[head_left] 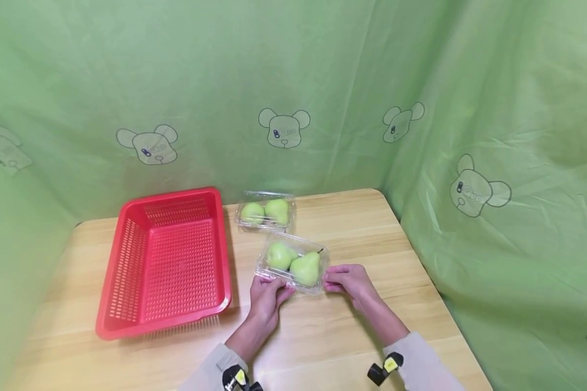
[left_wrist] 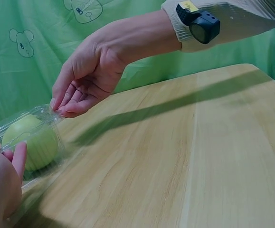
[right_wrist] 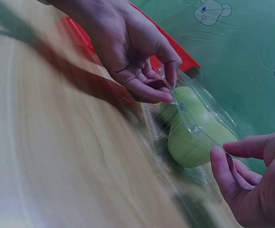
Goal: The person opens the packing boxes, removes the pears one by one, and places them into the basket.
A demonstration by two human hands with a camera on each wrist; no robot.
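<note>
A clear plastic clamshell box (head_left: pixel 293 262) with two green pears (head_left: pixel 305 269) inside lies on the table in front of me. My left hand (head_left: pixel 265 298) pinches the box's near edge between thumb and fingers. At the right end, my right hand (head_left: pixel 349 281) pinches the rim by the corner. In the right wrist view, the left hand (right_wrist: pixel 132 52) and the right hand (right_wrist: pixel 256 175) both grip the lid's edge. The left wrist view has the right hand (left_wrist: pixel 87 78) holding the box corner, with a pear (left_wrist: pixel 33 140) behind the plastic.
A red perforated basket (head_left: pixel 225 260) stands on the left of the wooden table (head_left: pixel 372 239). Behind the box in my hands sits a second clear box (head_left: pixel 266 212) with two pears. A green curtain (head_left: pixel 323 65) hangs along the table's back and right sides.
</note>
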